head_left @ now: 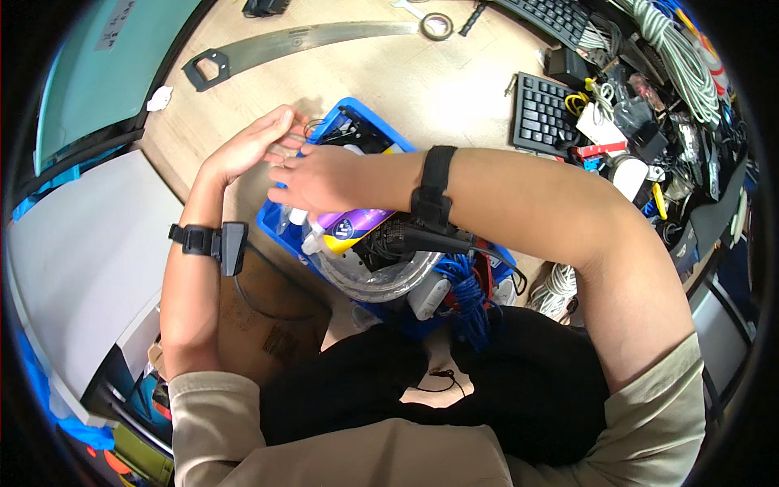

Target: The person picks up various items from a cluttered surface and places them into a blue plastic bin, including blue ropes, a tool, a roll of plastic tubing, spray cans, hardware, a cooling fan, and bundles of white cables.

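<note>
A blue plastic bin (280, 238) stands before me, full of mixed items. My right hand (319, 178) reaches across its left part, palm down; what lies beneath it is hidden. Just beyond the bin's left edge is my left hand (260, 141), palm turned inward, its fingers close to the right hand's fingertips. No object shows clearly in either hand. In the bin lie a purple and yellow bottle (356, 230) with a white nozzle, a black device with a cable (392, 240), a clear round plastic container (371, 285), a white power strip or adapter (429, 296) and a bundled blue cable (468, 295).
A handsaw (292, 44), a tape roll (436, 27) and a wrench (409, 8) lie on the table's far side. At right are a black keyboard (543, 112) and a heap of cables and adapters (657, 131). A white panel (85, 255) is at left.
</note>
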